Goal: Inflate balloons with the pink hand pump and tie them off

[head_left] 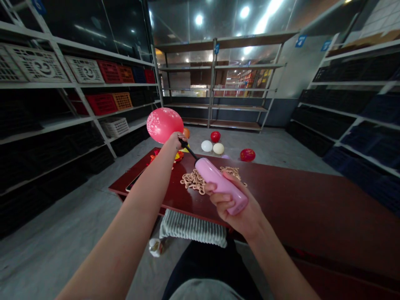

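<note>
My left hand (176, 140) is closed at the neck of the printed balloon (164, 125), where it meets the black rod (191, 153); the balloon hides just how my fingertips pinch. My right hand (240, 223) is wrapped round the pink pump (217, 177), fingers curled over its lower half. The pump looks light, stiff and smooth, perhaps slippery, so I'd take it by that broad barrel. The balloon should weigh almost nothing, its skin taut and easily burst; the neck is the safe place to hold, nails kept off the swell. It sits just beyond my left fist, touching it, up and to the left of the pump. Below, a tan pile (193, 181) lies on the dark red table (287, 187). Farther out, a white balloon (206, 146) and a cream balloon (218, 148) show past the table's far edge.
</note>
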`<state>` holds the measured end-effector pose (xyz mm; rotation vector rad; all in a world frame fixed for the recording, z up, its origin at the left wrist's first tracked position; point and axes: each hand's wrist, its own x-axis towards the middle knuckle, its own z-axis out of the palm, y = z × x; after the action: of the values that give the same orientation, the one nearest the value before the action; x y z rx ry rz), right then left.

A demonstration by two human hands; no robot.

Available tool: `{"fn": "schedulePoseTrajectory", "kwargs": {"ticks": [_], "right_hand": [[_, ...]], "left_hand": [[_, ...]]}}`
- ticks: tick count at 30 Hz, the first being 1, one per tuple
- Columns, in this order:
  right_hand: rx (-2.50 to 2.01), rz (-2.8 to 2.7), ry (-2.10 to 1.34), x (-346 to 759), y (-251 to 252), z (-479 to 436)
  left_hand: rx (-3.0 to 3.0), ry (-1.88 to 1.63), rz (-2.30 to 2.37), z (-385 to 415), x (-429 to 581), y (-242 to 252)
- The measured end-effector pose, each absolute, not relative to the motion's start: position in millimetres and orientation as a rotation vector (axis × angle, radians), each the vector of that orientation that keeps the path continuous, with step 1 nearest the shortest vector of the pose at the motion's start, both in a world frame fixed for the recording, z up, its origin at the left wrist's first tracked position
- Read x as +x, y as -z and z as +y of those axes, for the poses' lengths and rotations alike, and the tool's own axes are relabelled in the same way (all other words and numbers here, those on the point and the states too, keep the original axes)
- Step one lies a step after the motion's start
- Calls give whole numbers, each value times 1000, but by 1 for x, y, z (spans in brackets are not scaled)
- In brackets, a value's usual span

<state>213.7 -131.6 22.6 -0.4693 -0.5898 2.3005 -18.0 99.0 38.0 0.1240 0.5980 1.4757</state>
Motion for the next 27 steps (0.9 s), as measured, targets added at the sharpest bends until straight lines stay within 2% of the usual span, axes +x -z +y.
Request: {"fn": "schedulePoseTrajectory", "kwargs": {"ticks": [8, 19, 23, 27], "right_hand": [[-158, -260, -2486, 214, -23, -129], [-179, -266, -2339, 212, -18, -99], [-467, -654, -2199, 221, 6, -83], [-1022, -1210, -1744, 233, 24, -71]], "left_hand": [[127, -1426, 509, 82, -3, -36], [201, -1306, 477, 53, 70, -42], [210, -1312, 577, 56, 78, -32], [219, -1379, 643, 67, 79, -15]]}}
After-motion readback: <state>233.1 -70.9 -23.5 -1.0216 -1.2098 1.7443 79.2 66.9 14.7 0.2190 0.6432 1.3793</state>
